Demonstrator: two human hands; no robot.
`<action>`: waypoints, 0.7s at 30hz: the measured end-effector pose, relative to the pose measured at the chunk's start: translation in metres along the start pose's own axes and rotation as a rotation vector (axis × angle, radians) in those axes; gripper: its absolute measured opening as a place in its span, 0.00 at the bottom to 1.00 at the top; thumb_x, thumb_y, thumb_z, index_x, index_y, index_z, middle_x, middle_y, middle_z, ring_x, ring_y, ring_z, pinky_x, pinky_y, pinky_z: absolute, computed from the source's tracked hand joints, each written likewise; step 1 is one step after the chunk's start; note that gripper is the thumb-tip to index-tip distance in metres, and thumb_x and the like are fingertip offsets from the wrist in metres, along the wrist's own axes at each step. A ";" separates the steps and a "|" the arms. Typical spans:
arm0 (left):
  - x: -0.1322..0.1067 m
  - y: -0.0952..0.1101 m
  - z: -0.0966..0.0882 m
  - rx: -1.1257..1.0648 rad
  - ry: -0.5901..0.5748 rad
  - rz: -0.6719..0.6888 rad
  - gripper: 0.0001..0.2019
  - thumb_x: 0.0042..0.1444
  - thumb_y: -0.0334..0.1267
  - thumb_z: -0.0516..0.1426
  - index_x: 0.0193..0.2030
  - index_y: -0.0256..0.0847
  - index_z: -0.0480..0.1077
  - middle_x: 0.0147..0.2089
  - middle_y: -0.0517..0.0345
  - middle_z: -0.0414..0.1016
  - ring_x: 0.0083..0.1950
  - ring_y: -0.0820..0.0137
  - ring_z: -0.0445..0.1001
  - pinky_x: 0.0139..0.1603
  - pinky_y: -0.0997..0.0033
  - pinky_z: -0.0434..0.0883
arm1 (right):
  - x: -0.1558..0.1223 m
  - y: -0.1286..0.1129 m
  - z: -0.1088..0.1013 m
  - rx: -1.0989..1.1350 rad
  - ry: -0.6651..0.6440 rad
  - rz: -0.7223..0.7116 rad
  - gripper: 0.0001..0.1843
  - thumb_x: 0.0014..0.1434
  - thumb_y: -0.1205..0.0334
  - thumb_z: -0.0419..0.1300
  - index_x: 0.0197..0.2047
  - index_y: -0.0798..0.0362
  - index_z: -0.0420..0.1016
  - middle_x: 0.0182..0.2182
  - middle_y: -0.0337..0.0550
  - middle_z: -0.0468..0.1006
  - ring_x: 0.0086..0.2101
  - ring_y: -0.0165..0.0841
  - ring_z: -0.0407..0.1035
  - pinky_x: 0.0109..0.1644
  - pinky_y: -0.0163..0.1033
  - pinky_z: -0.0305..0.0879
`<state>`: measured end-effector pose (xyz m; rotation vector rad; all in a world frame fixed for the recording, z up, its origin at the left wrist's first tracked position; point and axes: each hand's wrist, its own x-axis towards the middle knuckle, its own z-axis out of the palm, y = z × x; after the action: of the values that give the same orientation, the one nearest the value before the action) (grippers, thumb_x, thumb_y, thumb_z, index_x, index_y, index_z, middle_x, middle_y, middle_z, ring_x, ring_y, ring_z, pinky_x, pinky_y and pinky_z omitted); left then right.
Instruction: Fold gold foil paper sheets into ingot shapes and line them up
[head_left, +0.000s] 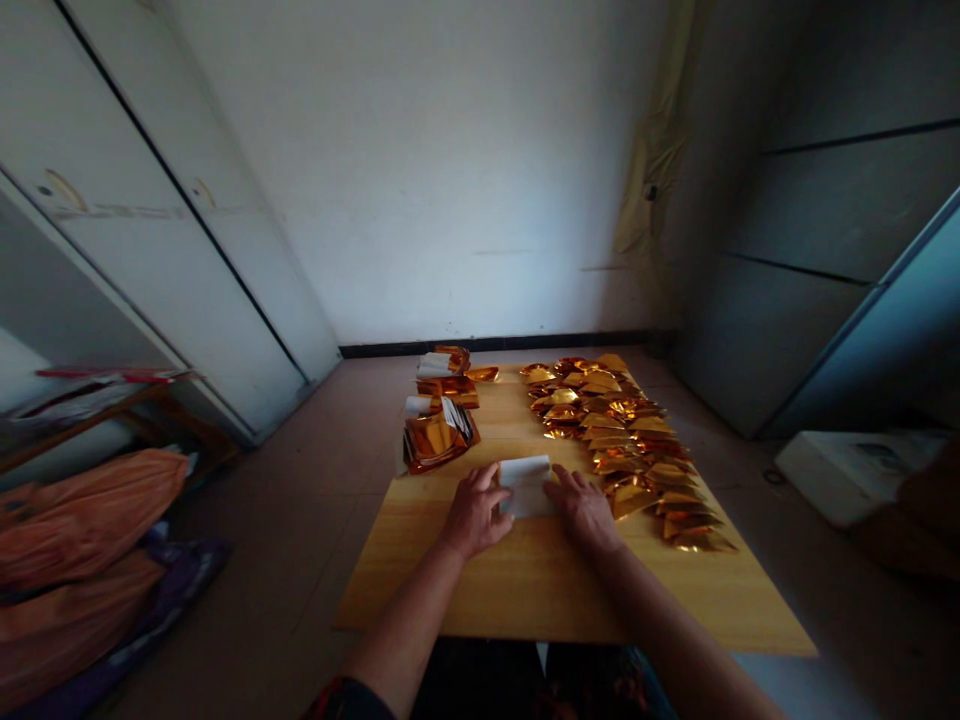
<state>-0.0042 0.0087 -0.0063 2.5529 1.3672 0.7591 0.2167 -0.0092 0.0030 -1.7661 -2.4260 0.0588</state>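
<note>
A sheet of paper (526,490), its white side up, lies on the wooden table (517,590) in front of me; its far edge looks turned over. My left hand (474,512) grips its left edge, fingers bent and thumb low on the sheet. At the opposite edge, my right hand (586,510) holds the paper with its fingers from the right. Beyond my left hand stands a stack of gold foil paper sheets (439,438), bent upward. To the right spread rows of folded gold foil pieces (630,430), the nearest ones close to my right hand.
More foil sheets (448,388) sit at the table's far left. White cabinets (172,220) stand left, with orange bags (82,520) on the floor. On the right are a grey cabinet (810,250) and a white box (840,475). A wall (465,180) rises behind the table.
</note>
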 end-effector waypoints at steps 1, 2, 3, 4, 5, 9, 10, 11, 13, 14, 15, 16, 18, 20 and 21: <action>0.001 0.000 0.000 -0.006 0.005 -0.008 0.14 0.47 0.39 0.61 0.43 0.46 0.77 0.62 0.51 0.62 0.58 0.55 0.63 0.58 0.52 0.64 | 0.000 0.000 -0.002 -0.001 -0.010 0.003 0.17 0.62 0.66 0.49 0.50 0.44 0.71 0.61 0.44 0.60 0.51 0.40 0.60 0.47 0.42 0.61; 0.002 0.000 0.002 -0.004 0.015 -0.027 0.12 0.50 0.40 0.60 0.42 0.46 0.77 0.61 0.51 0.63 0.57 0.56 0.64 0.58 0.53 0.64 | 0.000 -0.001 -0.003 0.000 -0.017 0.006 0.17 0.62 0.66 0.49 0.50 0.44 0.71 0.61 0.43 0.60 0.51 0.40 0.60 0.46 0.42 0.61; 0.004 0.001 0.004 0.005 0.028 -0.056 0.10 0.52 0.39 0.58 0.40 0.46 0.78 0.61 0.51 0.64 0.57 0.57 0.65 0.57 0.53 0.64 | 0.001 -0.002 -0.005 0.002 -0.022 0.010 0.16 0.62 0.66 0.49 0.49 0.44 0.72 0.61 0.42 0.61 0.50 0.39 0.60 0.46 0.41 0.61; 0.006 0.002 0.007 0.020 0.043 -0.091 0.08 0.53 0.37 0.58 0.38 0.45 0.78 0.60 0.52 0.65 0.56 0.58 0.65 0.56 0.54 0.65 | 0.002 -0.003 -0.007 0.006 -0.026 0.015 0.16 0.62 0.66 0.48 0.47 0.44 0.72 0.59 0.41 0.63 0.49 0.39 0.60 0.45 0.40 0.61; 0.008 0.003 0.009 0.036 0.053 -0.123 0.07 0.53 0.36 0.58 0.35 0.45 0.78 0.60 0.52 0.65 0.56 0.59 0.65 0.56 0.55 0.65 | 0.003 -0.004 -0.008 0.011 -0.030 0.024 0.15 0.62 0.64 0.48 0.45 0.44 0.73 0.58 0.40 0.65 0.48 0.38 0.61 0.44 0.39 0.61; 0.015 0.009 0.017 0.086 0.080 -0.210 0.04 0.50 0.32 0.60 0.29 0.43 0.76 0.59 0.52 0.66 0.56 0.59 0.65 0.53 0.55 0.66 | 0.009 -0.010 -0.010 0.020 -0.002 0.109 0.12 0.62 0.58 0.50 0.37 0.47 0.75 0.49 0.41 0.71 0.45 0.37 0.63 0.41 0.37 0.61; 0.015 0.010 0.018 0.091 0.091 -0.223 0.04 0.50 0.32 0.60 0.28 0.43 0.76 0.59 0.52 0.66 0.56 0.59 0.65 0.53 0.56 0.65 | 0.010 -0.011 -0.009 0.021 0.010 0.125 0.12 0.62 0.57 0.51 0.37 0.48 0.75 0.48 0.42 0.72 0.45 0.37 0.63 0.40 0.36 0.60; 0.015 0.011 0.018 0.094 0.102 -0.233 0.04 0.50 0.32 0.60 0.28 0.43 0.76 0.59 0.52 0.66 0.56 0.59 0.65 0.52 0.56 0.65 | 0.011 -0.012 -0.008 0.023 0.021 0.136 0.12 0.62 0.58 0.51 0.37 0.49 0.75 0.47 0.43 0.72 0.44 0.36 0.64 0.40 0.36 0.60; 0.014 0.012 0.018 0.094 0.122 -0.249 0.03 0.50 0.32 0.60 0.28 0.43 0.75 0.59 0.53 0.65 0.57 0.59 0.63 0.52 0.55 0.64 | 0.013 -0.014 -0.007 0.029 0.030 0.146 0.12 0.63 0.61 0.50 0.37 0.49 0.75 0.44 0.44 0.73 0.43 0.36 0.64 0.40 0.36 0.60; 0.014 0.013 0.018 0.096 0.131 -0.256 0.03 0.50 0.32 0.60 0.28 0.44 0.75 0.59 0.53 0.65 0.57 0.59 0.63 0.52 0.55 0.63 | 0.013 -0.015 -0.007 0.031 0.033 0.154 0.12 0.63 0.62 0.50 0.37 0.50 0.75 0.43 0.44 0.74 0.43 0.35 0.64 0.40 0.35 0.59; 0.013 0.015 0.017 0.102 0.136 -0.260 0.03 0.49 0.32 0.61 0.28 0.44 0.75 0.59 0.54 0.65 0.58 0.58 0.62 0.53 0.54 0.63 | 0.014 -0.016 -0.006 0.032 0.036 0.163 0.13 0.63 0.63 0.49 0.37 0.50 0.75 0.43 0.45 0.74 0.43 0.35 0.64 0.40 0.35 0.59; 0.013 0.017 0.016 0.112 0.138 -0.260 0.03 0.50 0.32 0.61 0.28 0.44 0.75 0.58 0.54 0.66 0.58 0.58 0.62 0.53 0.53 0.61 | 0.014 -0.017 -0.006 0.032 0.042 0.176 0.13 0.63 0.63 0.49 0.36 0.50 0.75 0.42 0.45 0.74 0.42 0.35 0.65 0.40 0.35 0.59; 0.013 0.021 0.014 0.151 0.125 -0.243 0.04 0.51 0.32 0.60 0.28 0.44 0.74 0.55 0.53 0.68 0.56 0.58 0.62 0.53 0.53 0.60 | 0.015 -0.019 -0.004 0.034 0.055 0.198 0.13 0.63 0.62 0.49 0.36 0.51 0.75 0.42 0.46 0.74 0.42 0.35 0.65 0.40 0.35 0.58; 0.013 0.025 0.013 0.206 0.082 -0.211 0.06 0.54 0.32 0.57 0.29 0.43 0.74 0.48 0.53 0.72 0.52 0.60 0.65 0.50 0.55 0.61 | 0.017 -0.020 -0.001 0.042 0.070 0.219 0.13 0.63 0.61 0.49 0.36 0.51 0.74 0.41 0.46 0.73 0.42 0.35 0.65 0.40 0.35 0.58; 0.014 0.027 0.013 0.234 0.051 -0.196 0.07 0.55 0.32 0.56 0.29 0.43 0.74 0.44 0.53 0.73 0.49 0.61 0.66 0.48 0.58 0.62 | 0.018 -0.021 0.000 0.050 0.076 0.232 0.13 0.63 0.60 0.49 0.36 0.51 0.74 0.41 0.46 0.73 0.42 0.35 0.65 0.40 0.35 0.58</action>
<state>0.0281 0.0059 -0.0026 2.5283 1.7874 0.6692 0.1917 0.0020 0.0065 -1.9798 -2.1401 0.0741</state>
